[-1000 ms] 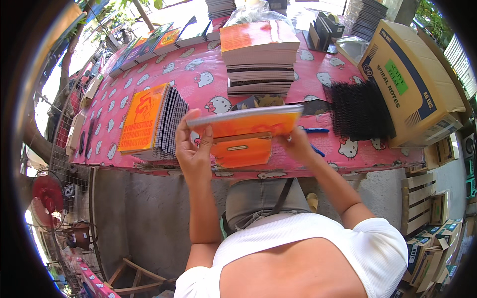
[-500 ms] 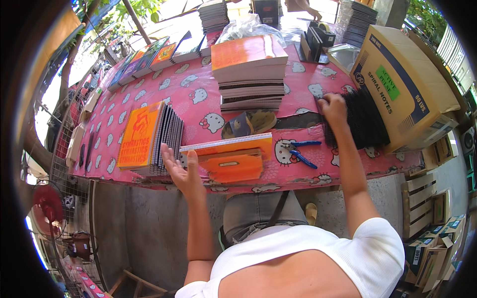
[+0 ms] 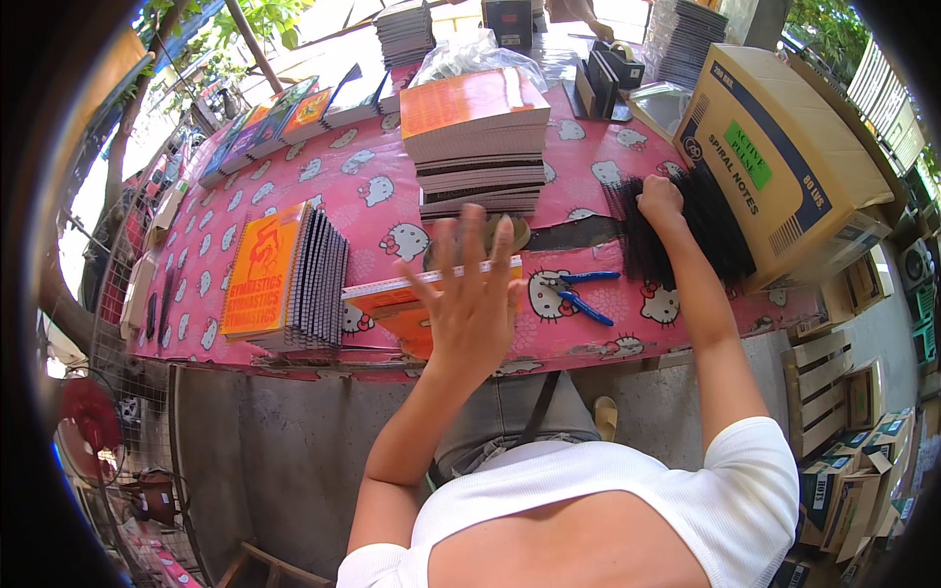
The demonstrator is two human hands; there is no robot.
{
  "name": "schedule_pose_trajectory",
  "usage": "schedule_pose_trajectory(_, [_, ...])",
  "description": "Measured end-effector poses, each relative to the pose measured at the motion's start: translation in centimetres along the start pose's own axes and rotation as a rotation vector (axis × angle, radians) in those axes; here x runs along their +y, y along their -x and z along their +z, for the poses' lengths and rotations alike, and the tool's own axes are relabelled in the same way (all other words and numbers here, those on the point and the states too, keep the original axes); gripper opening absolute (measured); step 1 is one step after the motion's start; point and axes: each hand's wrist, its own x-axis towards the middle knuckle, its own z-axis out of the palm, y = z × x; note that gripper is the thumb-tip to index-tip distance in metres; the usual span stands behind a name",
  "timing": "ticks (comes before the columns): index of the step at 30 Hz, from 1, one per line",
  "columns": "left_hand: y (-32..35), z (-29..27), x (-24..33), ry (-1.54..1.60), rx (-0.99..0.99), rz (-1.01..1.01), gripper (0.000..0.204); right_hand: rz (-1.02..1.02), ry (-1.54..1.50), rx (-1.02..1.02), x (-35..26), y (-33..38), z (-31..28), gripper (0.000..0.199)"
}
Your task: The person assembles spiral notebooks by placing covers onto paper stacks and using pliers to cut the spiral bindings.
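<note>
Left hand [image 3: 475, 294] spread flat, grip released, over orange notebook [image 3: 392, 299] at near bench [image 3: 382, 186] edge. Right hand [image 3: 659, 199] clenched on black spiral coils [image 3: 720, 230] beside cardboard box [image 3: 784, 157].

We're outdoors at a notebook-binding workshop stall. A long table [image 3: 294, 323] under pink cartoon-cat cloth fills the middle, with leafy branches [image 3: 284, 20] at twelve o'clock. Stacked orange-covered notebooks [image 3: 475, 137] sit dead centre, spiral-bound notebooks [image 3: 284, 279] at nine o'clock, black binding coils [image 3: 686, 230] and a large cardboard carton [image 3: 784, 162] at two o'clock, more boxed stock [image 3: 853, 470] at four o'clock.
</note>
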Motion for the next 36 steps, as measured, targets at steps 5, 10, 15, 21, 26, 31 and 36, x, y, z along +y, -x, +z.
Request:
schedule_pose_trajectory(5, [0.3, 1.5, -1.3, 0.346, -0.076, -0.038, 0.05, -0.12, -0.309, 0.202, -1.0, 3.5, -3.5, 0.019])
schedule_pose_trajectory(10, [0.2, 2.2, -2.1, 0.553, 0.102, -0.034, 0.038, -0.76, -0.865, 0.154, -8.9, 16.2, -6.7, 0.031])
schedule_pose_trajectory(15, [-0.4, 1.0, -1.9, 0.404, 0.053, -0.067, 0.023, -0.873, -1.137, -0.033, -10.0, 18.7, -6.9, 0.027])
schedule_pose_trajectory(21, [-0.2, 1.3, -2.6, 0.568, 0.1, -0.155, 0.02, -0.789, -1.065, 0.07, -10.4, 17.7, -8.2, 0.018])
schedule_pose_trajectory(26, [-0.2, 0.8, -2.4, 0.546, 0.2, -0.15, 0.015, -0.8, -1.164, -0.34, -10.5, 16.7, -8.6, 0.017])
schedule_pose_trajectory(31, [0.1, 1.1, -2.0, 0.491, 0.169, -0.185, 0.014, -0.787, -1.086, -0.61, -10.1, 15.1, -9.2, 0.013])
schedule_pose_trajectory(36, [0.3, 1.3, -2.4, 0.488, 0.188, -0.187, 0.02, -1.05, -0.919, -0.21, -10.9, 16.0, -9.6, 0.014])
